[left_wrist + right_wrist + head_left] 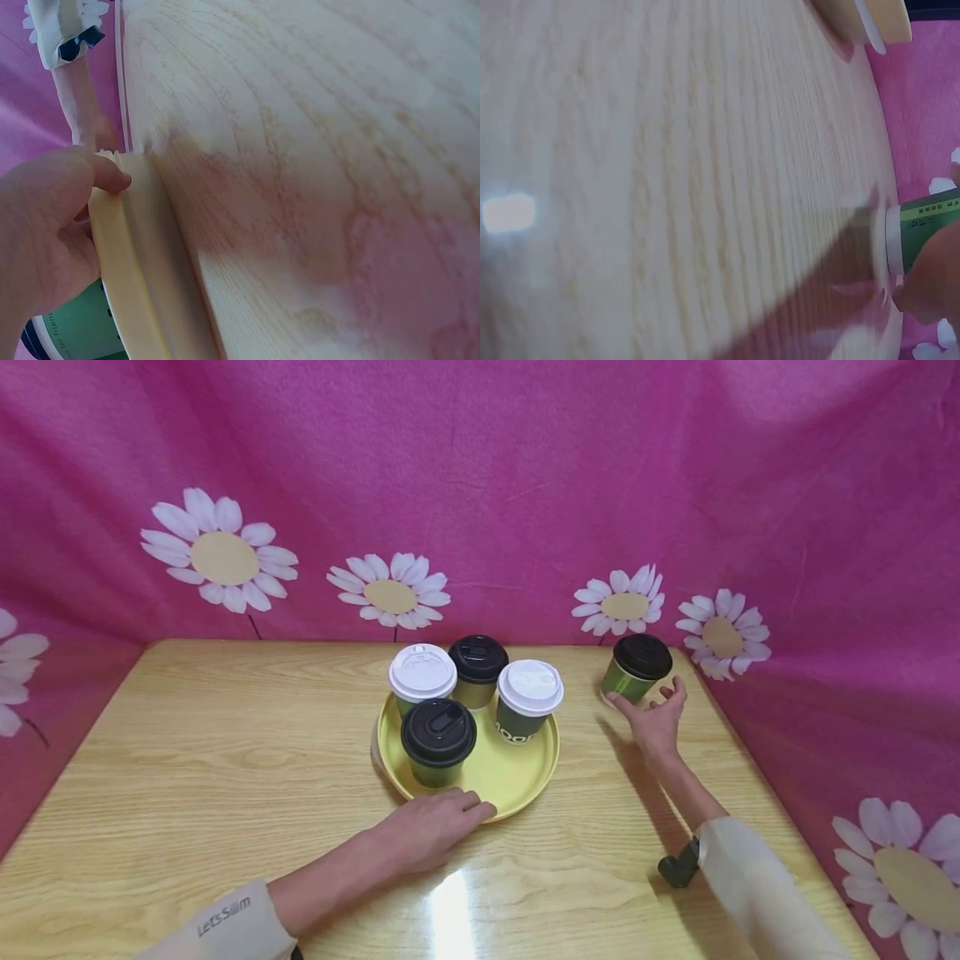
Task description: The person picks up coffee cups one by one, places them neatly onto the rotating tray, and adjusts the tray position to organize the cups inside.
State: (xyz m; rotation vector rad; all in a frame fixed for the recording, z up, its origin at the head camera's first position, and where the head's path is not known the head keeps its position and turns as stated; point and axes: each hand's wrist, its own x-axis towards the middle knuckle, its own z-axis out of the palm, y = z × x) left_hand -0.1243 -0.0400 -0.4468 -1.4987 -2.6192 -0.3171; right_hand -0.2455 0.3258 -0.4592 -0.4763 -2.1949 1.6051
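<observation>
At the near rim of a round yellow tray (517, 781), my left hand (435, 827) grips the edge. The left wrist view shows a digit over the rim of the tray (135, 255). At the far right of the table stands a green paper cup (628, 683) with a black lid. My right hand (658, 718) is beside this cup, its thumb at the lower side and its other fingers spread apart from it. In the right wrist view the green cup (922, 225) is partly hidden behind the hand (937, 274).
The tray bears a white-lidded cup (422, 675) at the left, a black-lidded cup (474, 685) at the back, another white-lidded cup (528, 693) at the right and a black-lidded cup (437, 739) in front. A pink flowered cloth (480, 485) borders the wooden table (225, 735).
</observation>
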